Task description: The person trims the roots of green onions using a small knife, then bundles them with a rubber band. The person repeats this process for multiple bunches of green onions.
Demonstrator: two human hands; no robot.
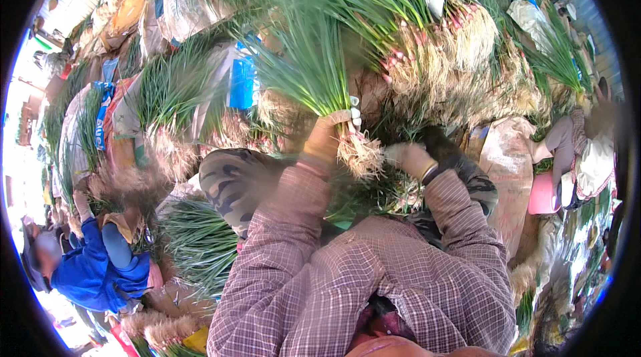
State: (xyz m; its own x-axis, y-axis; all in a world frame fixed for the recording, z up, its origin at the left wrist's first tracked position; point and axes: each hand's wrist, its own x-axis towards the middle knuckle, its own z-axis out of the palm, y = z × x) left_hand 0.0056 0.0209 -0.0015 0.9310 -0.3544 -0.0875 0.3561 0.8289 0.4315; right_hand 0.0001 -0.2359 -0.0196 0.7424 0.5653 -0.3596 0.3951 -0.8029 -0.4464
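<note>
My left hand [331,129], in a glove with pale fingertips, grips a bunch of green onions [320,76] just above the roots. The long green leaves point up and away from me, and the shaggy, straw-coloured roots hang below the fist. My right hand [408,156], gloved and blurred, is just right of those roots; whether it holds anything cannot be made out. Loose leaves and trimmings [395,189] lie between my knees. Beyond my hands, a larger pile of green onions [405,56] shows reddish bulbs and long roots.
More onion bundles [173,141] lie at the left among woven sacks. A leafy heap [200,242] is beside my left knee. A brownish sack [506,171] stands at the right, near a pink bucket [543,194]. A person in blue [95,267] sits lower left; another [591,151] sits at the right.
</note>
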